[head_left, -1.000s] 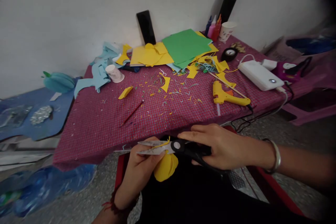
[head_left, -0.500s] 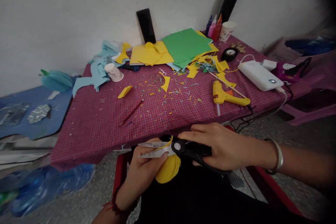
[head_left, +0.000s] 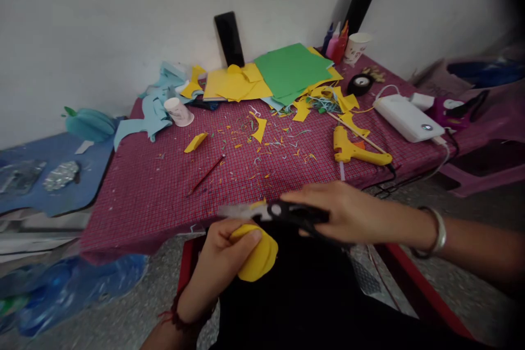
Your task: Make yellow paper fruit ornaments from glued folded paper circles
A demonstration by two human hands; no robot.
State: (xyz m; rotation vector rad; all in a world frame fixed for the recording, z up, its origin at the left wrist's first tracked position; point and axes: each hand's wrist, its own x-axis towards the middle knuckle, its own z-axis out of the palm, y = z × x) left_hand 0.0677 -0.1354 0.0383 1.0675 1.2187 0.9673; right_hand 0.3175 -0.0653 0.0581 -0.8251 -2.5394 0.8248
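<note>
My left hand (head_left: 219,262) is closed on a rounded piece of yellow paper (head_left: 258,257), held over my lap below the table edge. My right hand (head_left: 348,213) grips black-handled scissors (head_left: 283,212). The blurred blades point left, just above the yellow paper and apart from it. A thin yellow sliver sits at the blades near the pivot. A metal bangle (head_left: 435,227) is on my right wrist.
The checked red tablecloth (head_left: 164,197) carries paper scraps, a yellow glue gun (head_left: 355,150), a red pencil (head_left: 205,175), a paper cup (head_left: 178,112), green (head_left: 291,68) and yellow sheets, tape (head_left: 360,85), a white power bank (head_left: 408,117), paint bottles and a black flask by the wall.
The scissors have lifted up off the yellow paper and the blades have come together. My left hand turned the paper a little and stays low.
</note>
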